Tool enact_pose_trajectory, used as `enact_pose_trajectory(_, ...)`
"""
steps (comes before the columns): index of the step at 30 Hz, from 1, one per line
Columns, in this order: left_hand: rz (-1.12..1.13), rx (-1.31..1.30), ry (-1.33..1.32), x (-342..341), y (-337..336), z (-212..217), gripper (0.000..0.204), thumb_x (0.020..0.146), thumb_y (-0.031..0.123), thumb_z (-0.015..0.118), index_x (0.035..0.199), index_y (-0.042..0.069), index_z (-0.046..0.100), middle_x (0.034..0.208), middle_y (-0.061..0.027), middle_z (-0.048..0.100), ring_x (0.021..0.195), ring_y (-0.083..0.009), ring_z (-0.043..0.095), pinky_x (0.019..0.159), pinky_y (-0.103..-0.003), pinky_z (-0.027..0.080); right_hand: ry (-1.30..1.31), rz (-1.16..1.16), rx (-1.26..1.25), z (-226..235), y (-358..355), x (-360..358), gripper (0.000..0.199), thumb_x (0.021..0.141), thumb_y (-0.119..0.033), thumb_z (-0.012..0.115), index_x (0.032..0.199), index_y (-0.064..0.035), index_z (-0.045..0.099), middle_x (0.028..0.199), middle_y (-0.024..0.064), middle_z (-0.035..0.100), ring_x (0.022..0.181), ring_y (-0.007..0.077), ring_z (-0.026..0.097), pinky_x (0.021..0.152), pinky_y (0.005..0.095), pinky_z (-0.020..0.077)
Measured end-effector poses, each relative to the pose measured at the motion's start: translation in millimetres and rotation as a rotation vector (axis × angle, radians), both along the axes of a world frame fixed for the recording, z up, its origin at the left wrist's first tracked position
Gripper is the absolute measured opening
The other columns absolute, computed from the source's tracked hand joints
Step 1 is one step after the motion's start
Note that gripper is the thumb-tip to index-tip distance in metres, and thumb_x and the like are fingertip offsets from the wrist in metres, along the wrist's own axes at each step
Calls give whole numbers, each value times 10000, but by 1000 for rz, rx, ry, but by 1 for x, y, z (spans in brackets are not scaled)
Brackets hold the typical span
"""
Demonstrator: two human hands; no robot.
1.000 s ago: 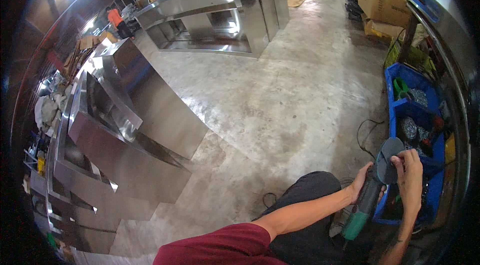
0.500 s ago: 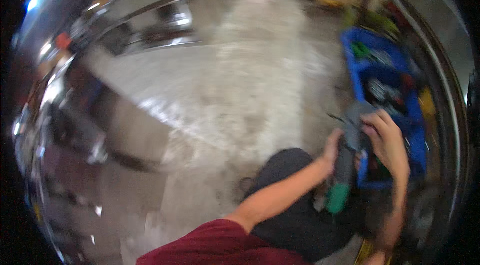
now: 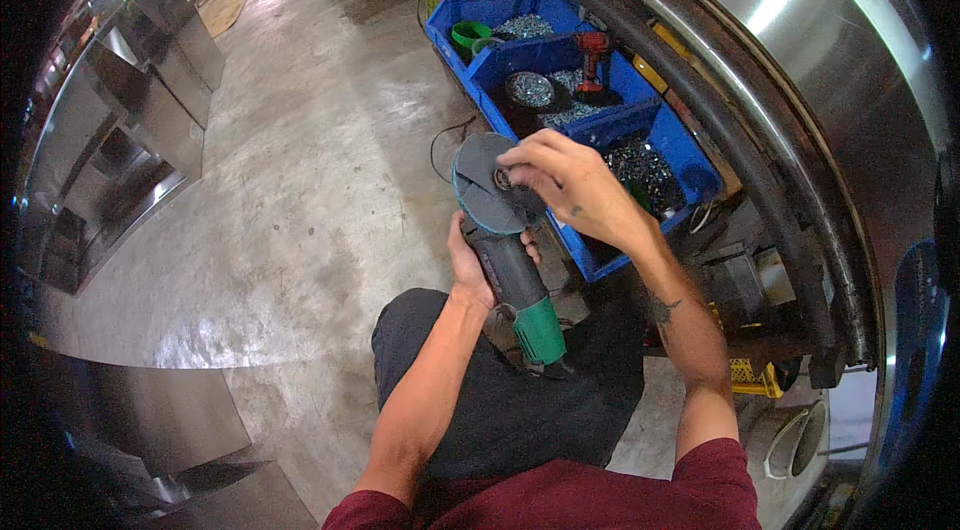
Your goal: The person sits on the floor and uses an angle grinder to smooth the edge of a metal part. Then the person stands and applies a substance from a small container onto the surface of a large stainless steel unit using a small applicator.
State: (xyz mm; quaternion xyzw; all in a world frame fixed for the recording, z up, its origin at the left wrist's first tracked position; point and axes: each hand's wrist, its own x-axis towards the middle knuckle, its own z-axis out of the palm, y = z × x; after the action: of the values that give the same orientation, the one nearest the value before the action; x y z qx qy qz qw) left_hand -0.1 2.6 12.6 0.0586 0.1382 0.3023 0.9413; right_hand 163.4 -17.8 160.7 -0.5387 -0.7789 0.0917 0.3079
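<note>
Left hand (image 3: 470, 267) wrapped round green-and-black cylindrical angle grinder (image 3: 522, 280); just beyond, flat round grey disc (image 3: 480, 195) already over tool's head, my right hand (image 3: 580, 182) at its centre, pinch and disc's tightness unclear.

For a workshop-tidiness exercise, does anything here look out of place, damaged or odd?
The red power drill looks out of place, sitting in the middle blue bin among loose, shiny metal pieces. Dark lines cross the grinder's grey disc; whether they are damage, I cannot tell.
</note>
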Motion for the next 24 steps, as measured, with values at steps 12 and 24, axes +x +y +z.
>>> enact_pose_trajectory(12, 134, 250, 65, -8, 6, 32, 704, 1021, 634, 462, 1285, 3, 627, 1037, -177, 732, 798, -319, 755, 733, -452, 667, 464, 56, -34, -26, -14, 18, 430, 929, 195, 584, 1287, 0, 719, 1331, 149, 693, 1241, 242, 681, 1009, 352, 615)
enact_pose_trajectory(24, 140, 370, 8, -5, 11, 15, 675, 1022, 637, 502, 1293, 32, 628, 1061, -148, 722, 790, -272, 747, 704, -408, 662, 427, -223, -64, -25, -23, 12, 276, 1087, -179, 660, 1279, 11, 718, 993, 96, 758, 931, 179, 733, 830, 319, 592)
